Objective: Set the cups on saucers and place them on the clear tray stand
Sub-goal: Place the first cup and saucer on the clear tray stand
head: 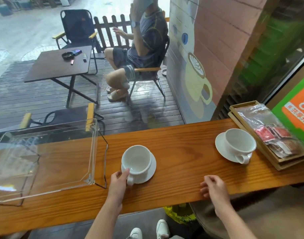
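The left hand [119,178] has its grip on the rim of a white cup [136,159] sitting on its saucer [150,171] on the tabletop [173,145], just right of the clear tray stand [94,147]. The right hand [214,187] hangs released, further right. A second cup [239,141] on its saucer [220,147] stands well right of the stand.

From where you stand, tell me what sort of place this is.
Most likely a café, seen from a wooden window counter. A latte-art cup mural is on the wall, white cups on saucers sit on the counter, and a wooden tray of sachets stands at the right.
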Motion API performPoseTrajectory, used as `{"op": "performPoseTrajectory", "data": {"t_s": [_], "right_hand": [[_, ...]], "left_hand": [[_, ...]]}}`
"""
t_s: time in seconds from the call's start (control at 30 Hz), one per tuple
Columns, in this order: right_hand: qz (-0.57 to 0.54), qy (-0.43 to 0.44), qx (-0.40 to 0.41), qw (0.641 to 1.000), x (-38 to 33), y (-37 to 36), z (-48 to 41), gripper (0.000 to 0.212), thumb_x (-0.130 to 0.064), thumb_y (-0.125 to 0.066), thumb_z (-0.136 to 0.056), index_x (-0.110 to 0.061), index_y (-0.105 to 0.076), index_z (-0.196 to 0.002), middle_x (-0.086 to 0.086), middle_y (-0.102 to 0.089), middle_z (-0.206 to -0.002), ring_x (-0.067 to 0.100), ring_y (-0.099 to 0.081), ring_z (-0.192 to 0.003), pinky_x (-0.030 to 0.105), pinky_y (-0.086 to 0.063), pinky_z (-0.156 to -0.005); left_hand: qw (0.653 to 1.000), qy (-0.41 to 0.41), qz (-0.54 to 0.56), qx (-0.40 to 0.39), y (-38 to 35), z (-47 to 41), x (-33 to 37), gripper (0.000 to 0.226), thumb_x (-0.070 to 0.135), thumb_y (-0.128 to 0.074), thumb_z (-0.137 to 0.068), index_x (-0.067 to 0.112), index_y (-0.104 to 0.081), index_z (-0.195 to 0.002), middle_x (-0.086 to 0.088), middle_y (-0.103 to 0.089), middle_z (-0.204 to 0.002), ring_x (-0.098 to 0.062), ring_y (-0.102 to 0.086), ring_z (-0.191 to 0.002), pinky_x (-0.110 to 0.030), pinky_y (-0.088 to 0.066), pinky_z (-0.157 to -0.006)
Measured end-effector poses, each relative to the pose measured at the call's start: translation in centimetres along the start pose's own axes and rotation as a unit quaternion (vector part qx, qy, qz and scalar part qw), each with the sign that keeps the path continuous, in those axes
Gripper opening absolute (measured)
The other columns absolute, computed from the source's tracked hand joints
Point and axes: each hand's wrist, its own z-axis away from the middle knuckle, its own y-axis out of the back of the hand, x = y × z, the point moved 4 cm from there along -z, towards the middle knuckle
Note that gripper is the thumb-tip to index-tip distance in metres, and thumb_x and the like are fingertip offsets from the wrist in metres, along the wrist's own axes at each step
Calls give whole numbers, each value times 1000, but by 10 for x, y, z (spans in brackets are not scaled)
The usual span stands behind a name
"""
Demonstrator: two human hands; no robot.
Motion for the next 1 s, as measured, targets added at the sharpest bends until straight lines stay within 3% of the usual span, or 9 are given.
{"op": "performPoseTrajectory", "data": {"t_s": [0.13, 0.23, 0.3, 0.4, 0.47, 0.53, 0.63, 0.8, 1.0], "right_hand": [[73, -7, -132, 988, -20, -49, 6, 18, -19, -49, -95, -4, -58, -97, 11, -62, -77, 19, -59, -62, 25, -48, -50], [105, 1, -177, 979, -38, -81, 7, 26, -25, -49, -95, -2, -58, -102, 7, -60, -78, 15, -57, -63, 22, -48, -50], [94, -2, -194, 976, -47, -99, 7, 34, -33, -51, -93, -2, -58, -107, 6, -61, -83, 15, -59, -71, 24, -50, -58], [44, -40, -249, 967, -53, -130, 16, 52, -48, -55, -87, -10, -50, -121, 5, -61, -106, 18, -59, -95, 32, -53, -77], [40, -54, -270, 960, -56, -149, 25, 60, -51, -57, -84, -14, -41, -128, 2, -56, -113, 17, -55, -99, 32, -51, -79], [36, -65, -258, 963, -56, -160, 28, 57, -49, -60, -83, -13, -42, -124, 2, -54, -110, 15, -53, -94, 30, -47, -71], [3, -76, -238, 968, -54, -161, 20, 50, -38, -67, -80, -4, -53, -114, 10, -62, -111, 19, -58, -92, 31, -48, -69], [-57, -61, -234, 969, -52, -145, 19, 32, -24, -70, -77, 0, -60, -96, 14, -65, -89, 22, -60, -74, 32, -46, -61], [-108, 17, -214, 971, -85, -126, 33, 68, -47, -68, -70, -1, -56, -118, 24, -63, -111, 33, -59, -95, 43, -48, -76]], "left_hand": [[999, 28, 20, 8, -1, -8, 3, 68, 46, -57, -86, 11, -36, -140, -16, -52, -134, -33, -50, -121, -51, -41, -105], [998, 44, 48, 18, -2, -12, 5, 70, 46, -62, -83, 10, -40, -138, -16, -54, -132, -34, -51, -119, -52, -42, -103], [996, 46, 76, 24, -3, -14, 6, 75, 46, -66, -79, 9, -39, -139, -15, -53, -134, -33, -50, -120, -51, -43, -103], [994, 46, 94, 24, -5, -16, 8, 89, 41, -72, -75, 9, -28, -146, -16, -45, -143, -33, -45, -126, -50, -40, -105], [990, 63, 129, 18, -7, -17, 10, 86, 37, -73, -75, 9, -31, -145, -17, -47, -141, -33, -48, -121, -47, -47, -92], [982, 84, 169, 6, -7, -15, 13, 75, 33, -73, -75, 8, -42, -139, -19, -55, -131, -34, -54, -112, -42, -50, -77], [972, 117, 204, -22, -4, -10, 16, 49, 24, -73, -75, 5, -59, -118, -17, -64, -110, -29, -58, -91, -41, -50, -69], [962, 158, 205, -88, -6, 5, 17, 38, 13, -70, -74, 4, -59, -109, -16, -61, -97, -28, -57, -88, -42, -51, -64], [969, 85, 177, -151, -13, 32, 47, 49, 30, -79, -58, 12, -64, -100, -13, -67, -97, -26, -61, -92, -35, -52, -63]]}}
